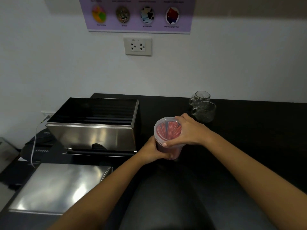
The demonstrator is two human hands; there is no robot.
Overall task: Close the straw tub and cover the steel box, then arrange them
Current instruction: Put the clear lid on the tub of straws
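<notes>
Two bare forearms, no sleeves or jewellery.

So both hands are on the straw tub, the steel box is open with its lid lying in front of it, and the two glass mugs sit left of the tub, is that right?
Not quite. In the head view the two glass mugs sit right of the straw tub, not left. The rest holds: left hand and right hand on it, steel box open, lid in front.

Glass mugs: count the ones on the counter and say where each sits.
2. One glass mug stands at the back by the wall; the other glass mug sits just in front of it, behind the right hand. None seems hidden.
</notes>
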